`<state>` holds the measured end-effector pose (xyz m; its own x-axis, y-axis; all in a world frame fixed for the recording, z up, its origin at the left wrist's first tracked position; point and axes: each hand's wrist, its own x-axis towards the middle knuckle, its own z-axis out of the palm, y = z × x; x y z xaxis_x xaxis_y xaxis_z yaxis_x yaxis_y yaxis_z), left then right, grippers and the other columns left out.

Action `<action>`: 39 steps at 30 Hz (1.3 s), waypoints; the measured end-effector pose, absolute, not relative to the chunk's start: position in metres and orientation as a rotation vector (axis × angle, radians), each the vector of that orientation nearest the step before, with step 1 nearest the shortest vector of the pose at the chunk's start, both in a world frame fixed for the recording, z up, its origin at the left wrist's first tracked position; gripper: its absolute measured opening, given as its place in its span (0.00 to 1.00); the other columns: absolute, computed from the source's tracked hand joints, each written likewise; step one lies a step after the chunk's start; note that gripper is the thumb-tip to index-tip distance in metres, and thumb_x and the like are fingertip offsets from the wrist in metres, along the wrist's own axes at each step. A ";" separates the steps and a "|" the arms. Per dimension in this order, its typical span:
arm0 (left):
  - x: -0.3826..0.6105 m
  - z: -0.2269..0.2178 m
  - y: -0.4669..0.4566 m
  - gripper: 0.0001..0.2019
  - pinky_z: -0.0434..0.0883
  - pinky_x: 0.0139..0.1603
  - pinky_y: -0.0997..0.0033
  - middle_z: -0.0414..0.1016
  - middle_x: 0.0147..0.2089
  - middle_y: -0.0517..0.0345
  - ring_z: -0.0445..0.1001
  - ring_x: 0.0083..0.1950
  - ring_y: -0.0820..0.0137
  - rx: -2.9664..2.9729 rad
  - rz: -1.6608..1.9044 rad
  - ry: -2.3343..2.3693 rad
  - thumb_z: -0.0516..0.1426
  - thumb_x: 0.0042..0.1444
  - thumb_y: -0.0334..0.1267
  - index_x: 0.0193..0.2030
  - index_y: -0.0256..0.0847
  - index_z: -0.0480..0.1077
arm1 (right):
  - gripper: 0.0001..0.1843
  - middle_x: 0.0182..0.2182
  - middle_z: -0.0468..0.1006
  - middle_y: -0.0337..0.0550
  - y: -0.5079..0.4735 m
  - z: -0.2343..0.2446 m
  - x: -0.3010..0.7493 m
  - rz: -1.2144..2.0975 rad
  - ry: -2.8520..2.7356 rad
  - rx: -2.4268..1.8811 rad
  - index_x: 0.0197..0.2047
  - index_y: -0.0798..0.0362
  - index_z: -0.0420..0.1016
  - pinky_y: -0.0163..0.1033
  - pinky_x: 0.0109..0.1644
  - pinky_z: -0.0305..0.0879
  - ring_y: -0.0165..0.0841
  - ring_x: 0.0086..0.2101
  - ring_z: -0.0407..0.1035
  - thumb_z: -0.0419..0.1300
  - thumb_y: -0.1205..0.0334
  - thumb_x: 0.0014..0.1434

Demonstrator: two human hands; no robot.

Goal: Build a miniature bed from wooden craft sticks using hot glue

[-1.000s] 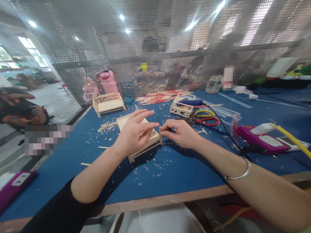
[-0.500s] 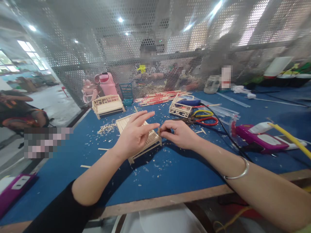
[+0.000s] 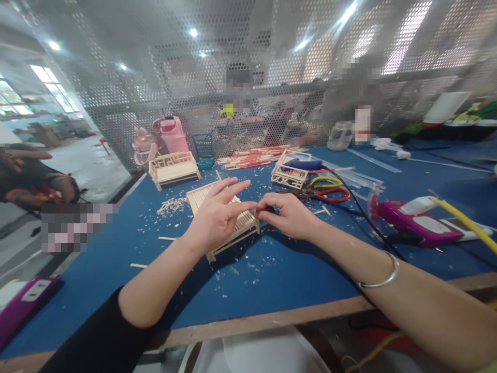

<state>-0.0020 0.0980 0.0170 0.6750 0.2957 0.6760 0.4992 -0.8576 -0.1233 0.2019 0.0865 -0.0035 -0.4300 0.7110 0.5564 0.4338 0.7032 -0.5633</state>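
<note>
A miniature slatted bed-like frame of pale wooden sticks (image 3: 198, 196) stands on the blue tabletop in front of me. My left hand (image 3: 215, 220) lies over its slats with fingers stretched apart. The index fingertip reaches the frame's right corner, close to my right fingers. There my right hand (image 3: 289, 216) pinches a small wooden stick piece (image 3: 254, 211), mostly hidden by the fingers. A small pile of stick offcuts (image 3: 173, 205) lies left of the frame.
Behind stand a finished miniature wooden bench (image 3: 176, 171) and a smaller wooden piece (image 3: 289, 177) under a blue-handled tool (image 3: 303, 165). Pliers and red-yellow-handled scissors (image 3: 330, 192) lie right. Further right rests a purple glue gun (image 3: 419, 220). Red-tipped sticks (image 3: 256, 158) lie by the mesh partition.
Both hands hold almost the same pose at the frame's right corner. The whole view has shifted very slightly.
</note>
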 end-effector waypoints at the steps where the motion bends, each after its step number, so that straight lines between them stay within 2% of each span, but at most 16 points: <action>1: -0.002 0.017 0.098 0.17 0.67 0.58 0.50 0.70 0.58 0.54 0.62 0.61 0.62 -2.593 -0.965 -0.642 0.49 0.58 0.27 0.44 0.47 0.76 | 0.06 0.24 0.71 0.38 0.086 -0.004 0.202 0.429 -2.089 -0.870 0.27 0.54 0.71 0.33 0.33 0.60 0.27 0.26 0.64 0.55 0.68 0.54; 21: -0.004 0.015 0.100 0.20 0.66 0.59 0.50 0.69 0.59 0.56 0.61 0.62 0.63 -2.608 -0.975 -0.648 0.49 0.57 0.24 0.46 0.49 0.75 | 0.06 0.24 0.72 0.38 0.086 -0.004 0.202 0.410 -2.087 -0.858 0.27 0.54 0.70 0.33 0.32 0.60 0.27 0.26 0.64 0.55 0.68 0.54; 39: -0.004 0.014 0.101 0.21 0.67 0.57 0.52 0.70 0.58 0.52 0.62 0.61 0.63 -2.606 -0.976 -0.586 0.49 0.54 0.21 0.46 0.46 0.75 | 0.06 0.26 0.74 0.40 0.085 -0.004 0.201 0.393 -2.100 -0.881 0.28 0.55 0.72 0.33 0.33 0.61 0.28 0.27 0.67 0.55 0.67 0.55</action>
<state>-0.0041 0.1006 0.0145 0.6867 0.2687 0.6755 0.4698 -0.8731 -0.1303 0.2015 0.0850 -0.0035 -0.4311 0.7054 0.5626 0.4543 0.7084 -0.5401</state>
